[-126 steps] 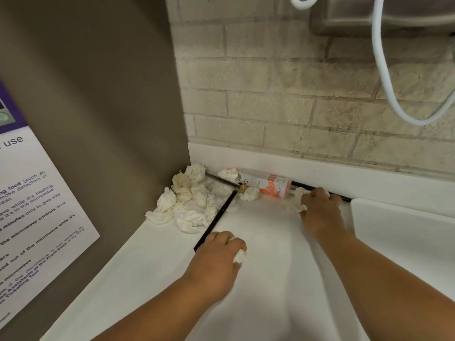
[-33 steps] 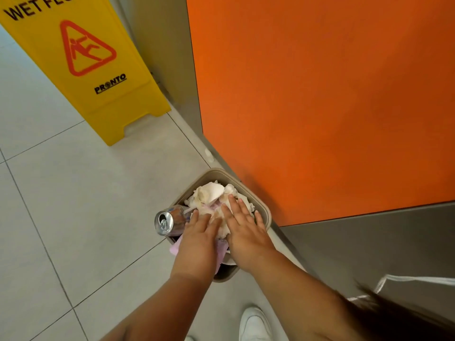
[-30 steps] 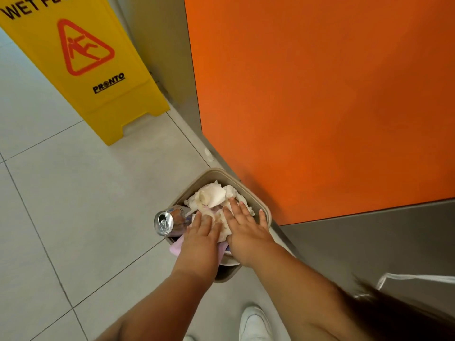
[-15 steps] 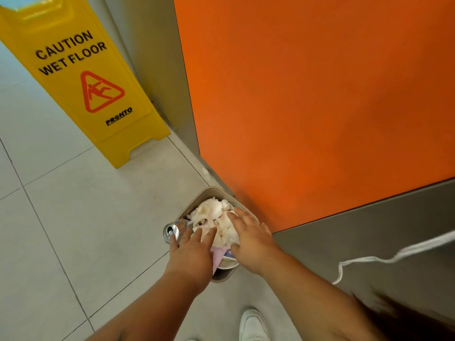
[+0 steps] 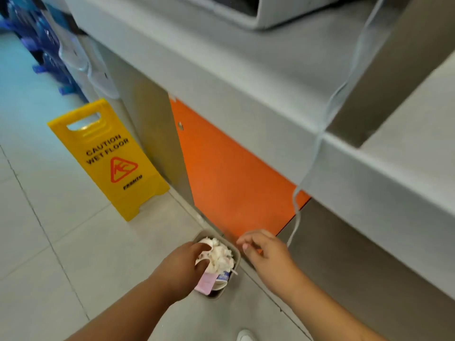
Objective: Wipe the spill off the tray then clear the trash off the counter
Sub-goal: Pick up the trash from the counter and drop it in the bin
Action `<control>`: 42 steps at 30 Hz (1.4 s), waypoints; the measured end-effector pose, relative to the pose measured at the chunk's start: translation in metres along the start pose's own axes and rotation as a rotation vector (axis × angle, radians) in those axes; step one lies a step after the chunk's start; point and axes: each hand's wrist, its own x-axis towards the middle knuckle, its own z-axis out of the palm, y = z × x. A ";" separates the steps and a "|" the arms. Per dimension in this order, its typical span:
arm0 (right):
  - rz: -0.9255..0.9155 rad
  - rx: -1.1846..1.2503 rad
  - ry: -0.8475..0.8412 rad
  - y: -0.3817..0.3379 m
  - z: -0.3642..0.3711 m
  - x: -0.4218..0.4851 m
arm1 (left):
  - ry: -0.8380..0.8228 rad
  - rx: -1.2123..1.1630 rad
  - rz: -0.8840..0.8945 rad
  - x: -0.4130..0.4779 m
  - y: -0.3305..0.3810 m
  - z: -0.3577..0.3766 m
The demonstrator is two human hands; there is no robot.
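On grey floor tiles (image 5: pixel 73 242), my left hand (image 5: pixel 183 267) clutches crumpled white tissues (image 5: pixel 220 254), packing the small tan bin (image 5: pixel 236 260); right hand (image 5: pixel 267 253) loose, empty.

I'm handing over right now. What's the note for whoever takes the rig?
Left grip: fingers and thumb curled round the tissues in the bin.
Right grip: beside the bin, loosely curled, holding nothing.
Done: tissues, a cup and pink paper sit heaped in the bin.
Left: let go of the tissues. The tray and most of the counter top are out of view, so check both for spill or trash.
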 end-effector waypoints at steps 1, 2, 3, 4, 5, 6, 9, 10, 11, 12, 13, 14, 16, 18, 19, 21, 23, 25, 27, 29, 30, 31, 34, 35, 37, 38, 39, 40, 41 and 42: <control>-0.009 0.011 0.023 -0.015 -0.014 -0.013 | 0.007 0.006 0.018 -0.009 0.011 -0.014; -0.016 0.016 0.050 -0.028 -0.027 -0.025 | 0.009 0.004 0.035 -0.018 0.022 -0.029; -0.022 0.020 0.076 -0.040 -0.040 -0.037 | 0.008 -0.002 0.058 -0.027 0.034 -0.042; -0.030 0.028 0.103 -0.053 -0.054 -0.049 | 0.005 -0.008 0.081 -0.035 0.048 -0.056; -0.033 0.035 0.124 -0.066 -0.068 -0.060 | 0.004 -0.004 0.106 -0.044 0.062 -0.070; -0.031 0.040 0.135 -0.078 -0.081 -0.070 | 0.006 0.001 0.127 -0.052 0.077 -0.083; -0.022 0.058 0.152 -0.113 -0.120 -0.099 | 0.015 -0.040 0.201 -0.074 0.121 -0.114; -0.035 0.064 0.172 -0.124 -0.132 -0.106 | 0.014 -0.064 0.229 -0.080 0.134 -0.122; -0.056 0.059 0.208 -0.133 -0.145 -0.114 | 0.009 -0.076 0.265 -0.086 0.148 -0.129; -0.074 0.049 0.254 -0.140 -0.157 -0.120 | 0.001 -0.074 0.299 -0.092 0.161 -0.135; -0.085 0.047 0.299 -0.147 -0.169 -0.127 | -0.006 -0.073 0.328 -0.097 0.174 -0.140; -0.092 0.052 0.337 -0.152 -0.181 -0.134 | -0.016 -0.091 0.350 -0.101 0.188 -0.145; -0.089 0.070 0.382 -0.156 -0.203 -0.145 | -0.051 -0.153 0.405 -0.103 0.215 -0.148; -0.071 0.084 0.413 -0.153 -0.224 -0.156 | -0.064 -0.201 0.440 -0.101 0.242 -0.149; -0.065 0.091 0.429 -0.151 -0.236 -0.160 | -0.063 -0.211 0.453 -0.098 0.255 -0.150; -0.046 0.092 0.453 -0.144 -0.261 -0.165 | -0.054 -0.231 0.489 -0.089 0.283 -0.152; -0.022 0.071 0.453 -0.135 -0.291 -0.167 | -0.030 -0.258 0.517 -0.079 0.312 -0.154; -0.001 0.050 0.442 -0.125 -0.323 -0.167 | -0.008 -0.303 0.522 -0.067 0.342 -0.153; 0.021 0.034 0.430 -0.115 -0.355 -0.164 | 0.004 -0.334 0.518 -0.053 0.369 -0.148; 0.041 0.018 0.421 -0.104 -0.385 -0.160 | 0.006 -0.342 0.507 -0.039 0.393 -0.141; 0.046 0.005 0.416 -0.098 -0.399 -0.157 | 0.007 -0.346 0.500 -0.032 0.404 -0.138; 0.050 -0.006 0.410 -0.092 -0.412 -0.154 | 0.011 -0.350 0.489 -0.025 0.415 -0.134; 0.062 -0.094 0.368 -0.077 -0.445 -0.142 | 0.031 -0.378 0.463 -0.010 0.441 -0.124; 0.066 -0.132 0.358 -0.073 -0.454 -0.136 | 0.038 -0.385 0.459 -0.006 0.447 -0.121; 0.071 -0.207 0.343 -0.066 -0.470 -0.122 | 0.055 -0.379 0.456 0.003 0.457 -0.116; 0.070 -0.248 0.336 -0.063 -0.476 -0.114 | 0.064 -0.367 0.455 0.007 0.460 -0.114; 0.067 -0.293 0.329 -0.061 -0.482 -0.106 | 0.071 -0.350 0.455 0.011 0.463 -0.112; 0.059 -0.337 0.318 -0.059 -0.486 -0.098 | 0.078 -0.332 0.456 0.015 0.465 -0.112; 0.050 -0.381 0.303 -0.058 -0.490 -0.089 | 0.082 -0.321 0.458 0.019 0.468 -0.112; 0.041 -0.426 0.288 -0.057 -0.494 -0.081 | 0.087 -0.317 0.461 0.023 0.471 -0.113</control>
